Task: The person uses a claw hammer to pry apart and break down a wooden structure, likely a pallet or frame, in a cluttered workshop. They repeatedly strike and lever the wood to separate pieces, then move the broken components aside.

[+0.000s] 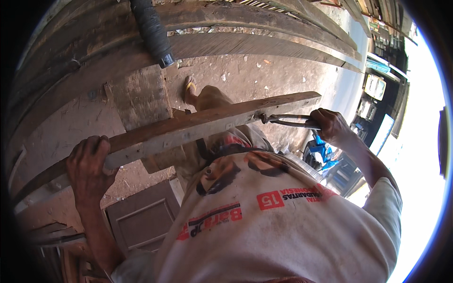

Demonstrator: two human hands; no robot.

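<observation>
A long wooden beam crosses in front of my body, rising from lower left to upper right, with small marks and holes along its near face. My left hand is closed around the beam's left part. In my right hand are the handles of metal pincers. The pincers' jaws meet the near face of the beam toward its right end; whether they grip a nail there is too small to tell.
Several long planks run across the far side. A black-wrapped handle lies over them. A wooden block is beyond the beam. A brown panel rests low on the left. Something blue stands at right.
</observation>
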